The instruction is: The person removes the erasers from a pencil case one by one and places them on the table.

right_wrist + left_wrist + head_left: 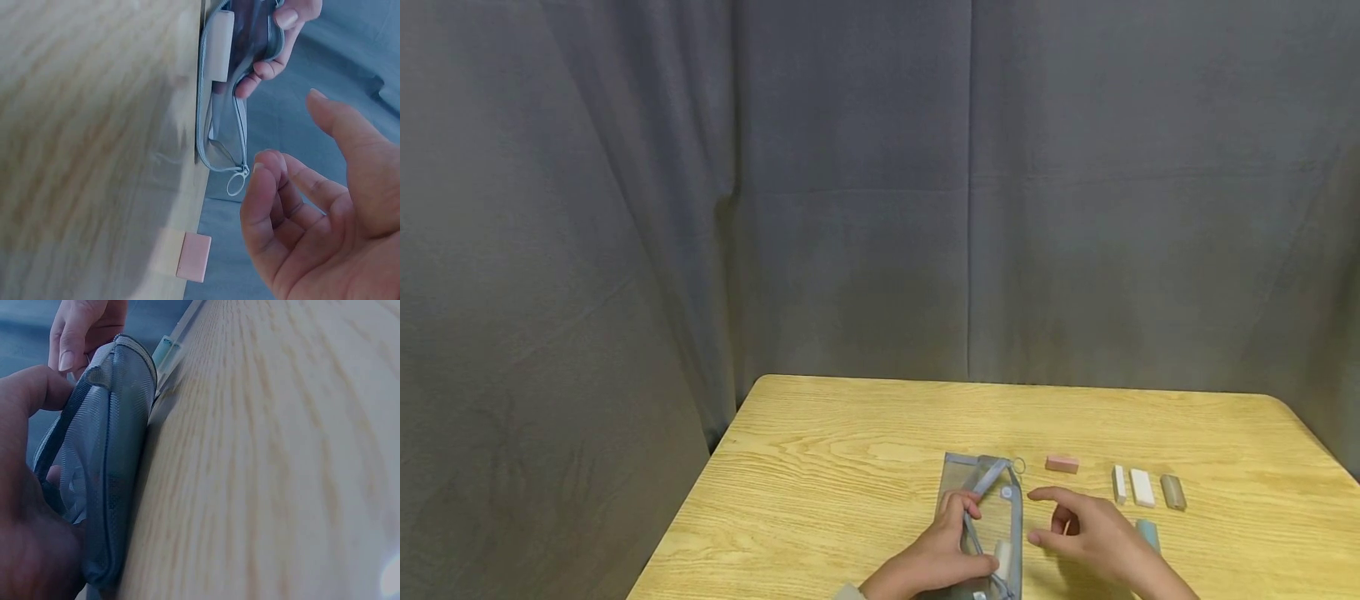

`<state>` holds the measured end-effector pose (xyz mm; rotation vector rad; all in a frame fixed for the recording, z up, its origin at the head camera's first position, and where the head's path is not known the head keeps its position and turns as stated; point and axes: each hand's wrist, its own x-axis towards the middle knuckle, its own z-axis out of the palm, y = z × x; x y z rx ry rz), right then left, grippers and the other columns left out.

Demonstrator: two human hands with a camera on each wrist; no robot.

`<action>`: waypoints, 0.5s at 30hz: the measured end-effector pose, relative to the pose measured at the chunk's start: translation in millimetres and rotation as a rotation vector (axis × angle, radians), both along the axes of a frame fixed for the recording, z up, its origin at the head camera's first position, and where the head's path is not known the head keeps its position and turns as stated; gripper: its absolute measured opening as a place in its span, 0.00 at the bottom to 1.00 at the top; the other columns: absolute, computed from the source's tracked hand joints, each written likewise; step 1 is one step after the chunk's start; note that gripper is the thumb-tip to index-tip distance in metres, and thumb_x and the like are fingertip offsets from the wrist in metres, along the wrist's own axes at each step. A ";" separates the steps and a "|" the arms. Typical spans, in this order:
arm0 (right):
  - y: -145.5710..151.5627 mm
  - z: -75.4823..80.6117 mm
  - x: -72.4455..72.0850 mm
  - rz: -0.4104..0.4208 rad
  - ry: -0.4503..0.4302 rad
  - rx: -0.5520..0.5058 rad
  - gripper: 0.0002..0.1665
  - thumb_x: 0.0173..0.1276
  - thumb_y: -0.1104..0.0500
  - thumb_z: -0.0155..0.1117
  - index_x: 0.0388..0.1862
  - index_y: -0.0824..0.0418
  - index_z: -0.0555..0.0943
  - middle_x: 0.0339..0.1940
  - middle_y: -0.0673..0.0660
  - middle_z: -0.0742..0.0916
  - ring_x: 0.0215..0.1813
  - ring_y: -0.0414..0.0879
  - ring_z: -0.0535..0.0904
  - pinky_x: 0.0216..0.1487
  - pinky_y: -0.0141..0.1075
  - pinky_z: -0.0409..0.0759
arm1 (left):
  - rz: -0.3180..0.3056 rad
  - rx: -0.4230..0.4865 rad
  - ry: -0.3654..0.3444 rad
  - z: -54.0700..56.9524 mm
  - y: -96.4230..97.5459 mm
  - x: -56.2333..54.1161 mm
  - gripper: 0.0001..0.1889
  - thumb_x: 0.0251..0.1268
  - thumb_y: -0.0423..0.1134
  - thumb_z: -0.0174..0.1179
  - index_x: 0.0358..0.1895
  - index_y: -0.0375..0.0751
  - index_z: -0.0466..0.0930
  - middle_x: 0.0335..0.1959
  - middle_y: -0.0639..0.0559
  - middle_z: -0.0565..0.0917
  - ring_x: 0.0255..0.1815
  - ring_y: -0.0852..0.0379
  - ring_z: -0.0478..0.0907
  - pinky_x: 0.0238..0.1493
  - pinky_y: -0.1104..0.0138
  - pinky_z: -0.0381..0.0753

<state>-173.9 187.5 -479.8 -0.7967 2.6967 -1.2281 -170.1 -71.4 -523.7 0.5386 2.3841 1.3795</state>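
A grey mesh zip pouch (955, 479) with blue-grey edging lies on the table, its zip opening parted. My left hand (934, 552) grips the pouch at its opening, fingers on the rim and thumb lower down. Inside the pouch is a white block (219, 47), eraser-like, near the thumb in the head view. To the right of the pouch hovers my right hand (1093, 531), thumb and fingertips apart with nothing between them. In the right wrist view its fingers are loosely bent near the zip's ring pull (236, 184).
On the wooden table (820, 467), a pink block (1062, 464) lies beyond the right hand. Farther right are a thin white block (1119, 484), a wider white block (1142, 488) and a grey-brown block (1173, 492). A teal piece (1147, 533) is partly hidden by the right forearm. Grey curtains (865, 208) hang behind.
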 end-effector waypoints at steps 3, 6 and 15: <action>-1.3 -1.0 1.1 0.008 -0.017 0.004 0.29 0.67 0.49 0.71 0.61 0.65 0.79 0.27 0.41 0.79 0.24 0.32 0.71 0.26 0.31 0.72 | 0.004 0.006 -0.004 0.2 0.2 -0.8 0.27 0.54 0.49 0.65 0.52 0.55 0.59 0.67 0.63 0.56 0.66 0.57 0.59 0.66 0.49 0.67; -2.4 -3.1 2.5 0.020 -0.033 0.009 0.29 0.68 0.50 0.70 0.62 0.65 0.79 0.27 0.42 0.79 0.24 0.33 0.71 0.27 0.31 0.72 | 0.005 0.008 -0.005 -0.2 0.2 -1.1 0.28 0.54 0.49 0.65 0.53 0.55 0.59 0.67 0.63 0.56 0.66 0.57 0.59 0.67 0.49 0.66; -6.4 -8.4 4.0 0.080 -0.048 -0.002 0.30 0.67 0.49 0.71 0.60 0.66 0.79 0.25 0.40 0.78 0.26 0.31 0.71 0.27 0.31 0.71 | -0.005 0.012 0.012 -0.7 0.4 -0.6 0.27 0.55 0.48 0.66 0.53 0.53 0.59 0.67 0.63 0.56 0.66 0.58 0.59 0.67 0.52 0.67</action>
